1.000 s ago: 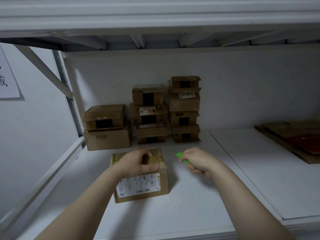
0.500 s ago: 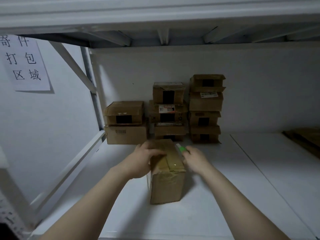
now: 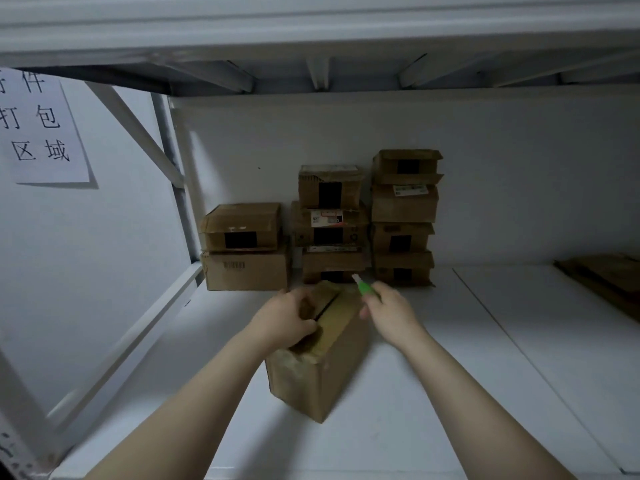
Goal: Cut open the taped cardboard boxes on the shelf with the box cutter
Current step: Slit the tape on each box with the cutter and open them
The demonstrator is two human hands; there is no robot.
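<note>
A brown cardboard box (image 3: 318, 372) stands turned at an angle on the white shelf (image 3: 433, 393), its taped top seam facing up. My left hand (image 3: 284, 318) grips the box's top left flap edge. My right hand (image 3: 389, 308) holds a green box cutter (image 3: 363, 287), whose white tip points up and left over the far end of the seam. The blade is too small to make out.
Three stacks of taped cardboard boxes (image 3: 332, 225) stand against the back wall. Flattened cardboard (image 3: 609, 282) lies at the far right. A paper sign (image 3: 41, 129) hangs on the left wall. A diagonal shelf brace (image 3: 138, 133) and upright post sit at the left.
The box has been turned from label-forward to end-on and then rotated slightly. My right hand with the cutter has moved in from the right to the far end of the top seam.
</note>
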